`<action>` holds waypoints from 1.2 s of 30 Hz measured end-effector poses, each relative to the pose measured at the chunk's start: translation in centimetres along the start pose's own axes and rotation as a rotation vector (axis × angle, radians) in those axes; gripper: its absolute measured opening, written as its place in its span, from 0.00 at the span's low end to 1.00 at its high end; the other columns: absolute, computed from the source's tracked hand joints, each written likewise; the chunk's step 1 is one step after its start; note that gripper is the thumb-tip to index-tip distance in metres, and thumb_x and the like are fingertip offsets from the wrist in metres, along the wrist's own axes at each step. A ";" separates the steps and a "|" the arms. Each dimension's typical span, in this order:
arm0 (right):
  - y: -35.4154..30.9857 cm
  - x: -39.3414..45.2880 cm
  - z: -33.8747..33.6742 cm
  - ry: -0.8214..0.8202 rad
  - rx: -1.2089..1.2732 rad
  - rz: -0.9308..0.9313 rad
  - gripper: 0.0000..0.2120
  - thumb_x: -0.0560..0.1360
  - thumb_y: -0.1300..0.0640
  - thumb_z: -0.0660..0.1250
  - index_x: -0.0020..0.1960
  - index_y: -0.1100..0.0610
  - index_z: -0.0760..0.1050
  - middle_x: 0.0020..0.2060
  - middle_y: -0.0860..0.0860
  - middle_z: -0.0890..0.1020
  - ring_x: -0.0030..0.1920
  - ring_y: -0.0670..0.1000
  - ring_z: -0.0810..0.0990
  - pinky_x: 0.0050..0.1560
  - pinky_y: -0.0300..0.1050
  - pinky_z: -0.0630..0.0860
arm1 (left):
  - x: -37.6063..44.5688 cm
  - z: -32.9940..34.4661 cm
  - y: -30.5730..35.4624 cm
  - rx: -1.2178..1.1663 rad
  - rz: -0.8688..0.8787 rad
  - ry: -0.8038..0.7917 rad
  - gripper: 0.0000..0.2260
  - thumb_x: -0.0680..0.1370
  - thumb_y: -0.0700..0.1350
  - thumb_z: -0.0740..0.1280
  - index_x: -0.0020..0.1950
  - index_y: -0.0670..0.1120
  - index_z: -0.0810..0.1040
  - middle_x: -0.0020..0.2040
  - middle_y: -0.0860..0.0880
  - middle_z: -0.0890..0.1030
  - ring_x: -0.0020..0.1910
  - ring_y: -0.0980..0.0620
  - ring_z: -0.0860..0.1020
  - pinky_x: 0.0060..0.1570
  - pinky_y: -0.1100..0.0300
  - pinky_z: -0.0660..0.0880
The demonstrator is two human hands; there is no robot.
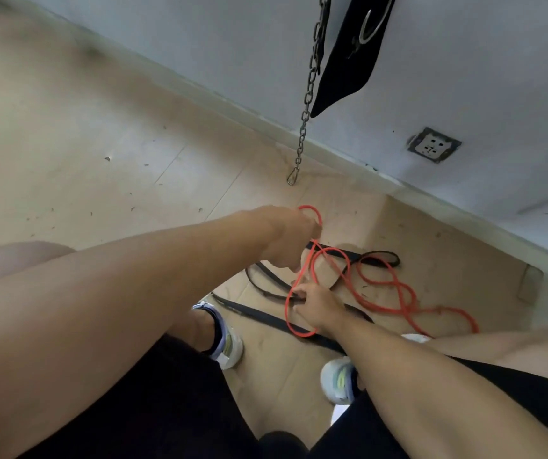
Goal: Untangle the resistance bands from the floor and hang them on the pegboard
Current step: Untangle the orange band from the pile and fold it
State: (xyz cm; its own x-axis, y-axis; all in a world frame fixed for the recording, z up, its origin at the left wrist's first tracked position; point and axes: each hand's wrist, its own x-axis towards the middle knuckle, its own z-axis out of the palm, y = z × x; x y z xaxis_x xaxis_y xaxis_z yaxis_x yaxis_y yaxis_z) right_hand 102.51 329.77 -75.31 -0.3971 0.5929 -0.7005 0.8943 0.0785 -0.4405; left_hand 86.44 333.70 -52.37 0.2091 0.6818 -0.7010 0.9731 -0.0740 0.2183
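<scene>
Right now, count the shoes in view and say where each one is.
2. One white sneaker rests on the floor below the left forearm; the other white sneaker sits lower right, partly hidden by the right forearm.

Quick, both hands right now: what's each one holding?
Left hand: closed on a raised loop of the red band.
Right hand: pinching the same red band lower down, over the black bands.

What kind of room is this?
Probably a home gym corner: an orange resistance band and black bands lie on the floor, and a metal chain hangs by the wall.
</scene>
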 end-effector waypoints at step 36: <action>0.0 -0.6 2.0 -0.117 -0.161 0.097 0.25 0.81 0.58 0.63 0.76 0.46 0.67 0.66 0.55 0.79 0.65 0.60 0.79 0.60 0.51 0.76 | -1.4 -2.1 -0.7 0.001 -0.035 0.090 0.32 0.78 0.53 0.72 0.79 0.51 0.64 0.72 0.48 0.75 0.68 0.42 0.74 0.63 0.48 0.74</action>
State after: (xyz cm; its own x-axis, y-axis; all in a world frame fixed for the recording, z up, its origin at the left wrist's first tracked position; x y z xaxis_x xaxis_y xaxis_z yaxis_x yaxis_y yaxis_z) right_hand 102.33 327.75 -76.00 -0.3206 0.5074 -0.7999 0.9471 0.1584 -0.2792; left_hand 85.28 334.28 -50.14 0.1660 0.7463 -0.6446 0.9797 -0.0502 0.1942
